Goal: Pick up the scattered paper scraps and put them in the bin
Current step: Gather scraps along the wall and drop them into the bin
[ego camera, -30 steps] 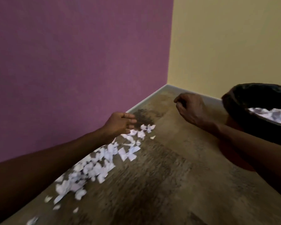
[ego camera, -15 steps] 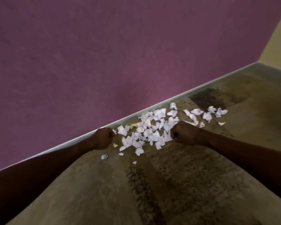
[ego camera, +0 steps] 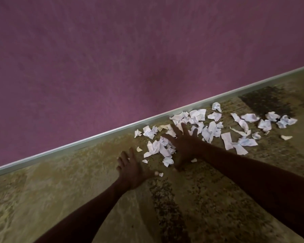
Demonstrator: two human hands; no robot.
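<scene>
- Mottled tan-and-brown floor point(ego camera: 63, 204) fills the near part of the view, and both bare forearms reach across it from the bottom edge, where they are cut off.
- Nearest the camera, the left hand point(ego camera: 132, 170) lies palm down with straight, spread fingers, released and holding nothing; whether it presses the floor or hovers just above cannot be told.
- A tiny white scrap point(ego camera: 161, 174) sits just beside its thumb side, touching or nearly so.
- Slightly farther on, the right hand point(ego camera: 183, 145) also lies palm down, fingers splayed and straight, grasping nothing.
- Its fingertips point(ego camera: 183, 126) overlap the middle of the paper scraps point(ego camera: 211, 128), and the palm hides several pieces, so how many lie beneath is unclear.
- These white crumpled scraps spread in a loose band along the floor, from just past the left hand out to the right, some touching or overlapping, a few apart at the far right end.
- Faint print seems to mark some pieces, though it is too small to read.
- Beyond them a pale skirting board point(ego camera: 95, 137) runs diagonally, the farthest scraps lying close against it.
- Behind rises a purple wall point(ego camera: 130, 58).
</scene>
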